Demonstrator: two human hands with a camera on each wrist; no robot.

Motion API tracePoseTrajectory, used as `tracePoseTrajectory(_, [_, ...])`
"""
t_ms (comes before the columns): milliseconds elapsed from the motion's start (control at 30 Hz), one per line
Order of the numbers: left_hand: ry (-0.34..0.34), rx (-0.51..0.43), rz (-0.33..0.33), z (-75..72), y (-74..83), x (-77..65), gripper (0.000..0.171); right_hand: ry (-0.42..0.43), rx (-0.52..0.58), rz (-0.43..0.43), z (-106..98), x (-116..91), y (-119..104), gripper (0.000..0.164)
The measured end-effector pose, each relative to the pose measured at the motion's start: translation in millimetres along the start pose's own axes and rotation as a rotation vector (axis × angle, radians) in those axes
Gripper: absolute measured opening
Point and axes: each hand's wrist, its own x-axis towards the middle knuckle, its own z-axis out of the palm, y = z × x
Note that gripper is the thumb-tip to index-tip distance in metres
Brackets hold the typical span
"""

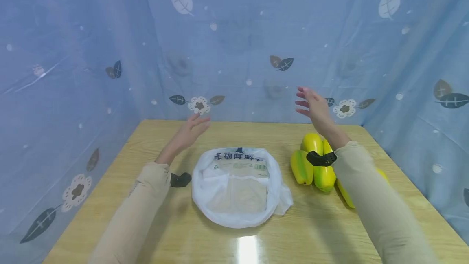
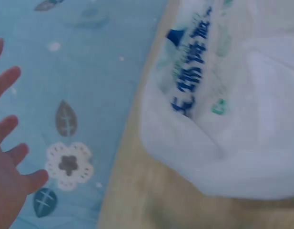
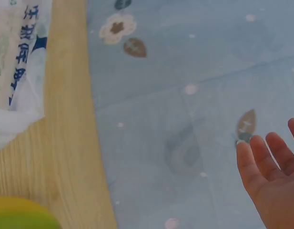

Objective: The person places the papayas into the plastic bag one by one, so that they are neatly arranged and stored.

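Both hands are raised above the table and hold nothing. In the head view the left hand hovers left of and beyond a white plastic bag, its fingers spread. The right hand is lifted higher, past a group of yellow-green mangoes or papayas, fingers apart. Between the arms stands the white plastic bag, its mouth wide and its rim folded outward, with dark printed characters inside. The left wrist view shows the left hand apart from the bag. In the right wrist view the right hand touches nothing.
Several yellow-green fruits lie on the right of the wooden table, partly hidden by the right forearm; one fruit lies nearer. A blue curtain with leaf and flower prints encloses the back and sides.
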Motion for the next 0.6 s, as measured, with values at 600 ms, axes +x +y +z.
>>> tracePoseTrajectory(600, [-0.124,-0.147,-0.061,32.9,-47.5,-36.4,0.049,-0.137,0.71,-0.022,-98,-79,31,0.033])
